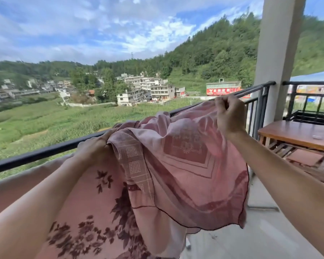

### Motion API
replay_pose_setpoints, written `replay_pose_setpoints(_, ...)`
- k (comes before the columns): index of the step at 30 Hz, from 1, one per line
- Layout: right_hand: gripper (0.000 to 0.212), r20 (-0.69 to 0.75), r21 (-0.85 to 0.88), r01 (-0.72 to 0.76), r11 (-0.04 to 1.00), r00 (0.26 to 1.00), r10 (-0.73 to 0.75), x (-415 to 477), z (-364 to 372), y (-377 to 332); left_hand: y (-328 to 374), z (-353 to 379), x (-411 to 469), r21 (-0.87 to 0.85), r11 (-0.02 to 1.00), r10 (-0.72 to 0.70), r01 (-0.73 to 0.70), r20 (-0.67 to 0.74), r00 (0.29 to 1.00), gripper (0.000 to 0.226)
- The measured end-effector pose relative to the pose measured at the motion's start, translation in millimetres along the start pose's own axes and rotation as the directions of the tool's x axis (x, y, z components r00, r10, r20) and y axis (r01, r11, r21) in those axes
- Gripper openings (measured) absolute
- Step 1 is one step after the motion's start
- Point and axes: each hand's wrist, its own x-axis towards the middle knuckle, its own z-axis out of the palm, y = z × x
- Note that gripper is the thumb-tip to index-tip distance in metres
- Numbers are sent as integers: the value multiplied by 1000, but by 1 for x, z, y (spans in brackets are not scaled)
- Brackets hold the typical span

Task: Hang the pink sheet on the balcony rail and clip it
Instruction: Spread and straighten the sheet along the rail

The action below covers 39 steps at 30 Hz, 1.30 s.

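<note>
Half done: pink sheet point(176, 156) bunched over balcony rail point(45, 153), not spread. Left hand point(94, 148) at 9 o'clock, right hand point(230, 114) at 1 o'clock, fingers point(221, 104) of both closed on cloth. Spreading and clipping remain; no clip visible.

A black metal balcony rail point(45, 153) runs across, rising toward a pale square pillar point(277, 53). A pink patterned sheet point(176, 156) lies bunched over its top bar. At the right stands a brown wooden table point(288, 132); a couple of small pale items point(318, 137), perhaps clips, rest on its top. Below lies grey concrete floor point(260, 240).
</note>
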Motion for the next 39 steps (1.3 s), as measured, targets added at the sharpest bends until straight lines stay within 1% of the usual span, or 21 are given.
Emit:
replay_pose_setpoints(1, 25, 241, -166, -14, 986, 969, 54, -8, 8, 11, 2, -3, -3, -19, 1000, -2, 2, 3, 1000, 70)
replay_pose_setpoints(2, 23, 510, -347, 23, 937, 844, 168, -17, 16, 22, 1, -5, -4, -37, 999, 12, -12, -9, 1000, 70)
replay_pose_setpoints(3, 17, 695, -486, 105, 867, 648, 311, -27, 24, 32, 2, -9, -7, -58, 998, -8, 8, 6, 1000, 69)
replay_pose_setpoints(4, 15, 768, -557, 186, 810, 486, 417, -36, 31, 38, 3, -10, -7, -90, 996, -15, 16, 16, 1000, 69)
replay_pose_setpoints(5, 21, 784, -577, 231, 783, 425, 452, -42, 37, 40, 4, -10, -8, -107, 993, -38, 41, 36, 999, 68)
replay_pose_setpoints(7, 40, 755, -528, 168, 833, 542, 369, -47, 54, 34, 2, -8, -7, -147, 987, -57, 62, 40, 998, 68)
replay_pose_setpoints(9, 62, 706, -363, -32, 931, 642, 298, -43, 77, 23, 4, -11, -8, -184, 980, -76, 80, 32, 997, 67)
replay_pose_setpoints(11, 78, 724, -195, -316, 929, 592, 353, -41, 98, 11, 5, -12, -10, -232, 969, -88, 87, 8, 996, 61)
replay_pose_setpoints(13, 67, 776, -113, -533, 839, 480, 410, -50, 116, 6, 6, -13, -13, -410, 912, -45, 33, -17, 999, 47)
replay_pose_setpoints(16, 19, 805, -16, -569, 822, 481, 348, -63, 121, 1, -5, -14, -15, -803, 595, -107, -29, -115, 988, 26)
replay_pose_setpoints(20, 44, 717, 241, -626, 742, 630, 299, -23, 90, -30, -42, -60, -13, -986, 160, -545, 35, -59, 837, 35)
replay_pose_setpoints(23, 57, 607, 396, -518, 758, 767, 207, 4, 69, -72, -118, -76, -5, -997, 71, -697, -20, -64, 714, 57)
replay_pose_setpoints(24, 56, 567, 435, -453, 779, 809, 155, 5, 66, -84, -154, -74, 3, -994, 104, -691, -11, -81, 718, 54)
replay_pose_setpoints(26, 56, 478, 495, -308, 812, 877, 42, -8, 62, -98, -188, -73, -5, -942, 329, -704, 69, -196, 682, 35)
replay_pose_setpoints(28, 55, 465, 478, -151, 866, 879, -104, -36, 60, -94, -165, -79, -32, -869, 457, -593, 188, -141, 793, 18)
replay_pose_setpoints(30, 56, 594, 363, -25, 931, 776, -211, -76, 61, -81, -155, -76, -42, -639, 691, -397, 338, 56, 916, 12)
replay_pose_setpoints(32, 57, 709, 246, 90, 965, 662, -242, -117, 65, -66, -143, -89, -50, -206, 905, -290, 372, 340, 895, 31)
replay_pose_setpoints(33, 57, 742, 226, 107, 968, 625, -243, -136, 66, -63, -136, -95, -45, -88, 950, -256, 299, 330, 909, 40)
replay_pose_setpoints(35, 54, 780, 221, 32, 975, 594, -197, -163, 71, -59, -109, -106, -23, -87, 977, -190, 197, 86, 978, 40)
replay_pose_setpoints(37, 38, 781, 210, -19, 978, 604, -156, -177, 75, -58, -59, -106, -3, -247, 966, -141, 82, -232, 962, 44)
replay_pose_setpoints(39, 25, 776, 212, 4, 977, 607, -171, -187, 75, -54, -5, -91, 17, -356, 928, -7, -111, -315, 949, 32)
